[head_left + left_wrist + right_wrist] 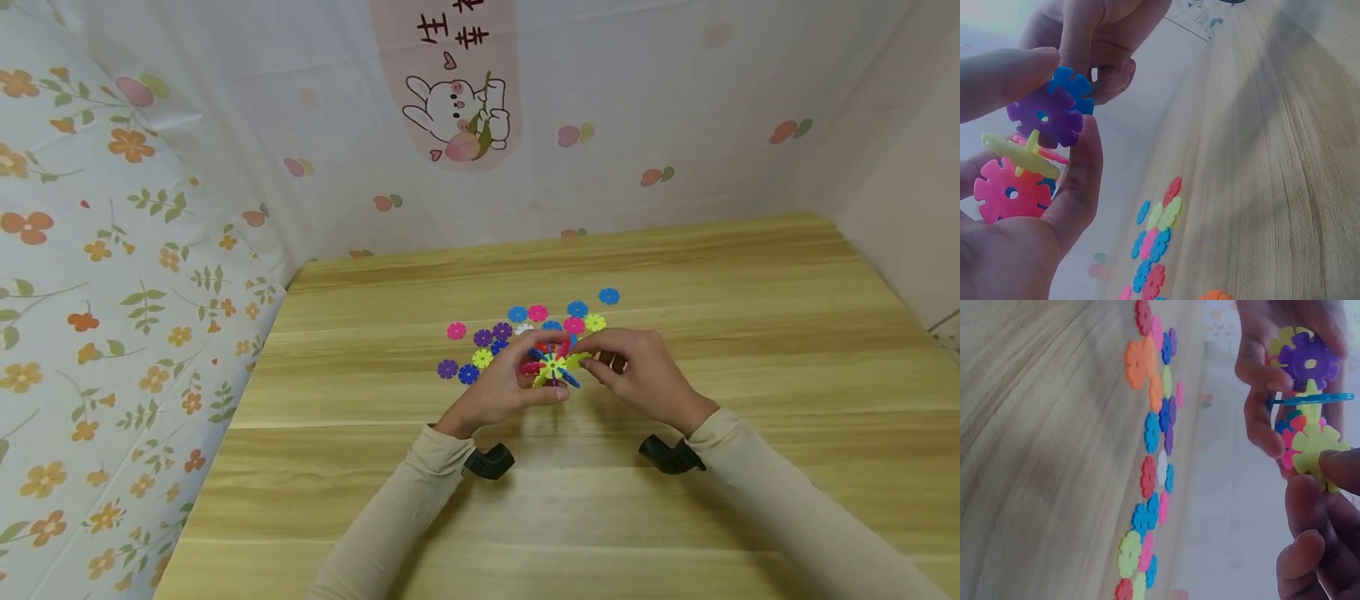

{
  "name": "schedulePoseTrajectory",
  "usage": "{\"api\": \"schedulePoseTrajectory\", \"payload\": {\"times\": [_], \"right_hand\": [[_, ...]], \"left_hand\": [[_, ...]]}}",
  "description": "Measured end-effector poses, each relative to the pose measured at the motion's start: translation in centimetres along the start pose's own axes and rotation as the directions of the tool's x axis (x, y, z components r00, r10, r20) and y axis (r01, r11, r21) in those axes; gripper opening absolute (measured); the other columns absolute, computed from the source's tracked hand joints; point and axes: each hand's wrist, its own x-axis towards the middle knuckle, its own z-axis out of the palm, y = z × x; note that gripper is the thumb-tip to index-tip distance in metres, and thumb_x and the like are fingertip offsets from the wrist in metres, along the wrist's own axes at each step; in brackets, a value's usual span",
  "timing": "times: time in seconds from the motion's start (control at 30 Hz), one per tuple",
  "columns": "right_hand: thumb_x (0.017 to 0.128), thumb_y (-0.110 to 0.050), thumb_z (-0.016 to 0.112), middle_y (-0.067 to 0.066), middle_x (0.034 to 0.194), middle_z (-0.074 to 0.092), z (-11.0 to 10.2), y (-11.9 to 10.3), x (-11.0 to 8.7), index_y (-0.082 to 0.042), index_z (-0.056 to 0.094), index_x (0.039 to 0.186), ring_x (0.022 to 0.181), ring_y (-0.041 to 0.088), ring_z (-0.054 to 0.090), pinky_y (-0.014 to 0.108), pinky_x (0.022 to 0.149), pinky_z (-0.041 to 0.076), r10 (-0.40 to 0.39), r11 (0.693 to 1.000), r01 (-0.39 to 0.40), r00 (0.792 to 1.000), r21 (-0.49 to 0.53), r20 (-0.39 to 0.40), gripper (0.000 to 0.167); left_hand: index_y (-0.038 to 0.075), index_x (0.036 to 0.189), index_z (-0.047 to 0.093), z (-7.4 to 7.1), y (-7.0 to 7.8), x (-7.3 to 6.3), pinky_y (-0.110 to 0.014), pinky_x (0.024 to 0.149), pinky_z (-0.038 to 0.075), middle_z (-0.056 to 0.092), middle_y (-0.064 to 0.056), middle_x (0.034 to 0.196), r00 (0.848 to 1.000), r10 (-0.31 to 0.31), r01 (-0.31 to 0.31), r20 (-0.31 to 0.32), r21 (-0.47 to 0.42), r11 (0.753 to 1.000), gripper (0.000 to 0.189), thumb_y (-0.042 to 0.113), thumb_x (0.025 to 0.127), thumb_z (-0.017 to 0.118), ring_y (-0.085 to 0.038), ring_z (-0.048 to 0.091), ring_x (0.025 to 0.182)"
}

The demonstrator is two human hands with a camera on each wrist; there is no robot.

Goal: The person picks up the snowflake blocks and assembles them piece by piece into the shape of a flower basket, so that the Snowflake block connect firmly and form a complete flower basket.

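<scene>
My left hand [498,387] holds a cluster of interlocked plastic snowflake discs [553,367], fingers and thumb curled round it above the table. In the left wrist view, a purple disc [1052,119], a pink disc [997,190] and an edge-on yellow disc [1013,153] show in this cluster. Between its thumb and fingers, my right hand [648,367] pinches a yellow disc [1317,442] at the cluster's right side. Close to that disc in the right wrist view is an edge-on blue disc [1329,398]. Parts of the cluster are hidden behind the fingers.
Loose notched discs in several colours lie flat beyond and left of my hands, among them a pink disc [457,331], a purple disc [447,368] and a blue disc [609,296]. The wooden table [337,400] ends at a printed cloth [637,100] behind.
</scene>
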Motion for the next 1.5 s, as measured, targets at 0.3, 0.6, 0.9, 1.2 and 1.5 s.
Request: {"api": "schedulePoseTrajectory", "payload": {"times": [0.3, 0.6, 0.9, 1.2, 1.5], "right_hand": [[0.075, 0.005, 0.073, -0.006, 0.086, 0.066, 0.3, -0.3, -0.1, -0.012, 0.072, 0.095, 0.061, 0.002, 0.052, 0.021, 0.052, 0.047, -0.066, 0.997, 0.066, 0.998, -0.042, -0.014, 0.026], [0.077, 0.004, 0.072, -0.002, 0.076, 0.065, 0.8, -0.6, -0.1, -0.008, 0.067, 0.089, 0.061, 0.003, 0.060, 0.021, 0.055, 0.051, -0.011, 1.000, 0.013, 0.999, 0.021, -0.053, 0.018], [0.076, 0.005, 0.073, -0.005, 0.071, 0.064, 1.0, -0.6, -0.1, -0.008, 0.066, 0.084, 0.059, 0.002, 0.059, 0.024, 0.055, 0.051, -0.020, 1.000, 0.021, 0.996, 0.011, -0.091, 0.017], [0.075, 0.007, 0.073, -0.005, 0.073, 0.064, 1.4, -0.5, 0.0, -0.008, 0.067, 0.085, 0.061, 0.004, 0.058, 0.024, 0.058, 0.052, -0.036, 0.997, 0.042, 0.995, 0.062, -0.092, 0.019], [0.077, 0.004, 0.072, -0.005, 0.075, 0.063, 1.6, -0.2, -0.1, -0.010, 0.066, 0.089, 0.063, 0.004, 0.058, 0.024, 0.060, 0.052, -0.025, 0.995, 0.030, 0.998, 0.096, -0.056, 0.019]], "left_hand": [[0.017, 0.137, 0.042, 0.1, 0.7, -0.1, -0.035, 0.096, 0.040, 0.037, 0.005, 0.138, 1.000, 0.004, -0.006, 0.017, 0.095, 0.996, 0.059, 0.011, 0.085, 0.069, -0.020, 0.034, 0.128], [0.024, 0.138, 0.039, -0.1, 0.3, -0.1, -0.033, 0.091, 0.045, 0.034, 0.008, 0.139, 0.999, 0.026, -0.028, 0.031, 0.076, 0.997, 0.058, 0.020, 0.087, 0.067, -0.021, 0.033, 0.127], [0.028, 0.140, 0.036, -0.1, 0.7, 0.1, -0.040, 0.097, 0.037, 0.034, 0.009, 0.138, 0.998, 0.047, -0.057, 0.052, 0.217, 0.974, 0.059, 0.023, 0.089, 0.065, -0.013, 0.030, 0.128], [0.024, 0.141, 0.036, -0.1, 0.6, 0.0, -0.041, 0.100, 0.035, 0.036, 0.008, 0.136, 0.996, 0.062, -0.076, 0.069, 0.222, 0.972, 0.059, 0.026, 0.089, 0.064, -0.015, 0.029, 0.129], [0.008, 0.139, 0.037, -0.3, 2.2, -0.9, -0.035, 0.092, 0.045, 0.033, -0.008, 0.142, 0.999, 0.007, -0.007, 0.032, -0.014, 1.000, 0.060, 0.006, 0.086, 0.066, -0.026, 0.044, 0.119]]}}
